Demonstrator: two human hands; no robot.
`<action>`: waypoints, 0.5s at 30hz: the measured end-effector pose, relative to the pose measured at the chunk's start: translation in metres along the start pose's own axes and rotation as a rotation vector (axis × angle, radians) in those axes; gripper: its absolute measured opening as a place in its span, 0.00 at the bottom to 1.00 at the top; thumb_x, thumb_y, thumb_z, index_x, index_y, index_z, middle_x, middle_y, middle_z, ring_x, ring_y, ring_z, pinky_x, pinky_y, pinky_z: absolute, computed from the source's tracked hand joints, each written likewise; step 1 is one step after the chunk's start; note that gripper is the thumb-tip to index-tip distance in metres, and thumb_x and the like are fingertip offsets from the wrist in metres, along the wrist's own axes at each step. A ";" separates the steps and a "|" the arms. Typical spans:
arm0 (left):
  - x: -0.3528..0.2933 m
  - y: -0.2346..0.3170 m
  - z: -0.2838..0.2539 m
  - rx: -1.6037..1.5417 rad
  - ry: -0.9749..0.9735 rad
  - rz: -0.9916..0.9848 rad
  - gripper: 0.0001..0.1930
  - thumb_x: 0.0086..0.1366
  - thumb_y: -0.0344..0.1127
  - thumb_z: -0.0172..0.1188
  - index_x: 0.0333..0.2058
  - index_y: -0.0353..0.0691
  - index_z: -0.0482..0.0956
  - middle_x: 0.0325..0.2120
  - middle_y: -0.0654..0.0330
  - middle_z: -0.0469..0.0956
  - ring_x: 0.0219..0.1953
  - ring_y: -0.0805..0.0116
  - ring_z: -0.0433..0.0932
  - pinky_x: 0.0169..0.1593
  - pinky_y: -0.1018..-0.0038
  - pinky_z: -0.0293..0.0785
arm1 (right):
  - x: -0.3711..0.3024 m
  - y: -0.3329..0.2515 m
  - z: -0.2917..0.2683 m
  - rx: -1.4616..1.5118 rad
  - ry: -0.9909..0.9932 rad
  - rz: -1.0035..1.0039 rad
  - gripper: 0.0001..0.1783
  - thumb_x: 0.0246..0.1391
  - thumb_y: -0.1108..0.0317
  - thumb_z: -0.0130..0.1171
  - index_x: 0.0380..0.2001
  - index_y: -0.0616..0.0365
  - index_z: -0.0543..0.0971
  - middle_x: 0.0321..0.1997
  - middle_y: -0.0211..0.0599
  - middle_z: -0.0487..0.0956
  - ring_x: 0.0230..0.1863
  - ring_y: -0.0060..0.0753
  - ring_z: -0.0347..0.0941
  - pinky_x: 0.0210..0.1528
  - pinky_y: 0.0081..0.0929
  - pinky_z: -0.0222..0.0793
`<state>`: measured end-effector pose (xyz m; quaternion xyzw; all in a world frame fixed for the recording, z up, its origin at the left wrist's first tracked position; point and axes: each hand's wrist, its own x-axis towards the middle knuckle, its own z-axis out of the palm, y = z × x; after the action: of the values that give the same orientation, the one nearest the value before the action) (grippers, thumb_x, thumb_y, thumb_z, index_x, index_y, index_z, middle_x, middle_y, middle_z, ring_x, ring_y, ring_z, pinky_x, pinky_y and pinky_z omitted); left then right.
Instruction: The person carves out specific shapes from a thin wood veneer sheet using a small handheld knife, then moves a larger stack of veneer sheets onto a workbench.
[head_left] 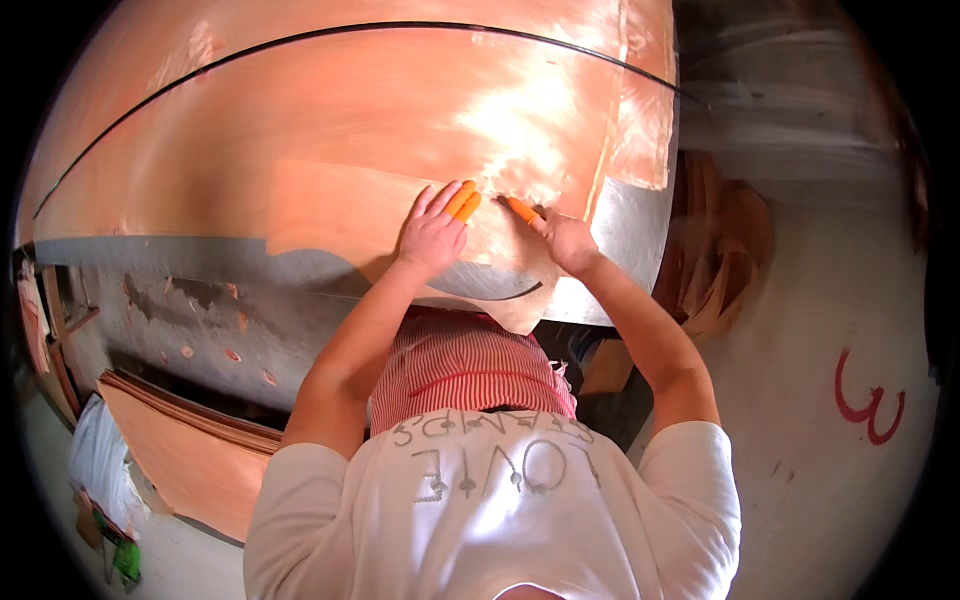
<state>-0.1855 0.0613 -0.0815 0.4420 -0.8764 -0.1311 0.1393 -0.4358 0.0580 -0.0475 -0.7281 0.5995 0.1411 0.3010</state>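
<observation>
A smaller piece of thin wood veneer (330, 205) with a ragged, curved near edge lies over a large veneer sheet (300, 100) on the metal table. My left hand (435, 235) rests flat on the smaller piece, fingers stretched forward, with orange finger covers on two of them. Just to its right, my right hand (565, 240) points its orange-covered index finger at the veneer, the other fingers curled under. A small dark spot shows by that fingertip; whether it is a held object is unclear. Both hands work close together near a bright glare patch.
A thin black cord (400, 25) arches across the far part of the sheet. The bare metal table edge (635, 230) shows at right. Veneer scraps (715, 250) are heaped beyond it. Stacked sheets (190, 450) lean below the table at left, beside a white bag (100, 460).
</observation>
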 end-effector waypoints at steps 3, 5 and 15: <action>0.002 0.002 0.001 -0.012 0.066 -0.002 0.22 0.55 0.37 0.51 0.50 0.41 0.69 0.54 0.59 0.64 0.59 0.66 0.59 0.61 0.59 0.49 | -0.051 0.003 0.029 -0.104 0.100 -0.040 0.23 0.53 0.70 0.42 0.55 0.53 0.59 0.46 0.46 0.69 0.36 0.48 0.74 0.33 0.39 0.72; 0.003 0.003 0.002 -0.001 0.051 -0.009 0.23 0.55 0.37 0.51 0.51 0.42 0.69 0.54 0.59 0.64 0.59 0.66 0.59 0.61 0.59 0.49 | -0.079 -0.001 0.048 -0.015 0.034 0.133 0.23 0.53 0.70 0.43 0.53 0.55 0.60 0.44 0.47 0.69 0.34 0.46 0.74 0.31 0.38 0.72; 0.009 0.010 0.001 0.040 0.063 0.008 0.20 0.54 0.38 0.52 0.48 0.42 0.72 0.53 0.60 0.65 0.59 0.66 0.59 0.61 0.60 0.50 | -0.116 0.008 0.120 0.059 0.033 0.257 0.34 0.48 0.72 0.43 0.61 0.54 0.49 0.46 0.50 0.67 0.32 0.48 0.74 0.31 0.39 0.72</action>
<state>-0.1988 0.0596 -0.0778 0.4452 -0.8757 -0.0989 0.1587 -0.4531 0.2218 -0.0773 -0.6384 0.6967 0.1487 0.2916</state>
